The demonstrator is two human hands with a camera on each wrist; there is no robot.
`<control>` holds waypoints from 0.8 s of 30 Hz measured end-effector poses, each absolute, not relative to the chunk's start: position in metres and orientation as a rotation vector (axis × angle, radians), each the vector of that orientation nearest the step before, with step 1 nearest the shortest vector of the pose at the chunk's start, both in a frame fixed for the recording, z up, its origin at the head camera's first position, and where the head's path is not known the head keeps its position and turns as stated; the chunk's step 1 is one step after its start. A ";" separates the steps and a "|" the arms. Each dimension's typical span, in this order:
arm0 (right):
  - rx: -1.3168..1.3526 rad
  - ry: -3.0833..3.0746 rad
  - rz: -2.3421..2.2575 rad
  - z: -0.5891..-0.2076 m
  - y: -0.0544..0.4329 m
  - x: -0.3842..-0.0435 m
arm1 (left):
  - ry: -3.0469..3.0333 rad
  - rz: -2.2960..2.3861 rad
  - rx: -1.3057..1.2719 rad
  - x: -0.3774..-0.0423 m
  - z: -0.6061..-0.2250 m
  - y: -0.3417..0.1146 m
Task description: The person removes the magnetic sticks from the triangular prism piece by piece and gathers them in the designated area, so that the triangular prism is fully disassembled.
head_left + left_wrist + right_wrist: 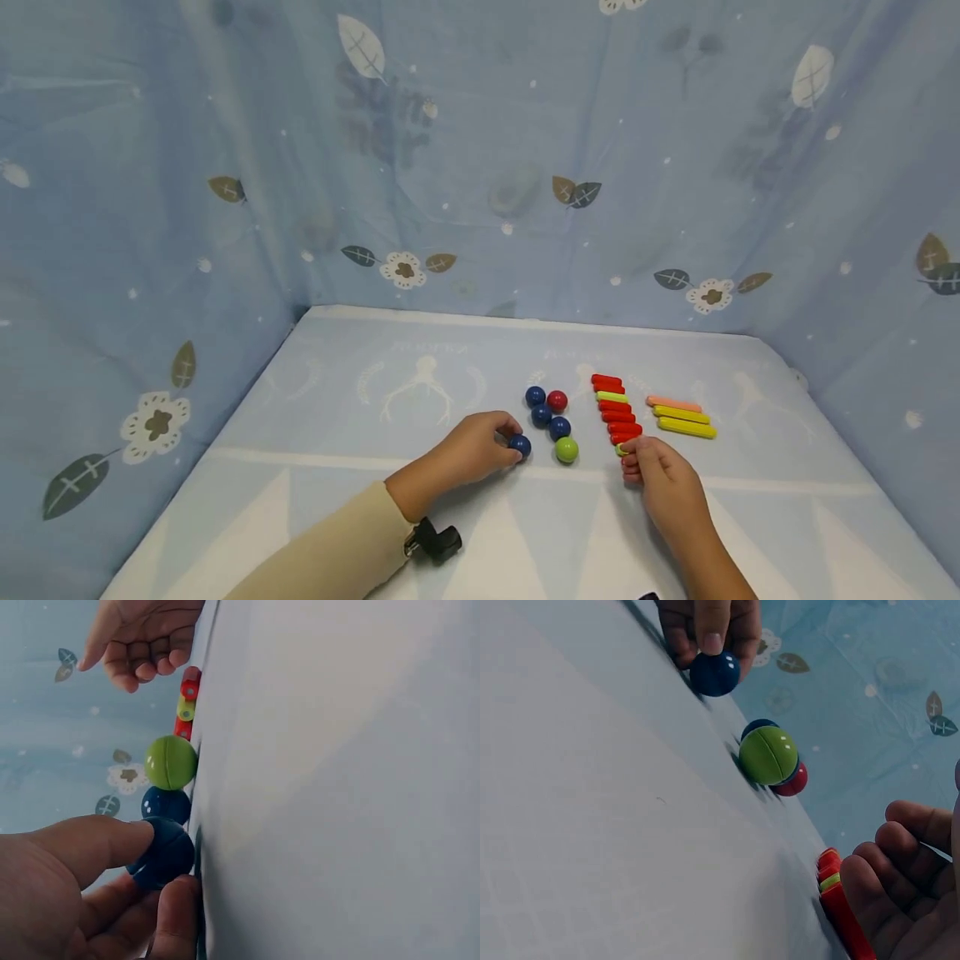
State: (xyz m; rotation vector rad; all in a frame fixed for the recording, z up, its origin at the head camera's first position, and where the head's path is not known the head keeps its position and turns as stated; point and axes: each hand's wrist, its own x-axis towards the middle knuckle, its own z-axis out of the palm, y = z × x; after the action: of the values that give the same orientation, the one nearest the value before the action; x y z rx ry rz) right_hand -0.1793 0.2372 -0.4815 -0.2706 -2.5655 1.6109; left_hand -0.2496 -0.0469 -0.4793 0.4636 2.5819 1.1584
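My left hand [478, 448] pinches a dark blue ball [166, 855] between thumb and fingers, low over the tabletop. Right of it lie several more dark blue balls [542, 416], a red ball [557, 401] and a green ball [566, 450]. My right hand [666, 487] hovers at the near end of a column of short red sticks [618, 417], with a green stick [612, 397] among them. Its fingers [911, 840] are loosely bent, with nothing visible between them. They partly cover the nearest sticks in the head view.
Right of the column lie two yellow sticks [686, 427] and an orange-pink stick [673, 404]. A pale patterned cloth covers the table [360, 367]. Blue patterned curtains [480, 150] stand behind it and at both sides. A black wrist strap piece [437, 540] sits at the left sleeve.
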 end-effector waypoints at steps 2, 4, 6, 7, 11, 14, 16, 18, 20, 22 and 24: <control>-0.278 -2.581 1.581 -0.480 0.238 -0.180 | 2.588 1.165 0.452 -0.252 -0.478 -0.042; -0.290 -2.592 1.576 -0.478 0.238 -0.180 | 2.590 1.160 0.442 -0.253 -0.477 -0.038; -0.298 -2.609 1.582 -0.479 0.238 -0.180 | 2.600 1.140 0.425 -0.253 -0.476 -0.034; -0.297 -2.610 1.592 -0.479 0.238 -0.180 | 2.610 1.128 0.415 -0.253 -0.475 -0.033; -0.292 -2.601 1.624 -0.482 0.236 -0.181 | 2.628 1.115 0.385 -0.254 -0.471 -0.027; -0.311 -2.612 1.612 -0.482 0.236 -0.180 | 2.621 1.119 0.395 -0.254 -0.471 -0.023; -0.326 -2.620 1.603 -0.482 0.237 -0.179 | 2.615 1.123 0.408 -0.253 -0.472 -0.022; -0.335 -2.621 1.611 -0.482 0.237 -0.178 | 2.604 1.136 0.410 -0.252 -0.474 -0.021; -0.329 -2.613 1.631 -0.483 0.237 -0.179 | 2.607 1.153 0.411 -0.252 -0.477 -0.021; -0.319 -2.610 1.646 -0.483 0.237 -0.180 | 2.611 1.170 0.400 -0.253 -0.479 -0.022; -0.311 -2.610 1.648 -0.485 0.236 -0.181 | 2.616 1.184 0.404 -0.254 -0.482 -0.023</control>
State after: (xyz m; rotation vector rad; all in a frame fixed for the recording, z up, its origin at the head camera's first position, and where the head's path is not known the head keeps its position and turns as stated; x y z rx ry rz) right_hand -0.1810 0.2358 -0.4846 -0.3106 -2.6101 1.6482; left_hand -0.2541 -0.0230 -0.4816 0.4039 2.6161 1.1837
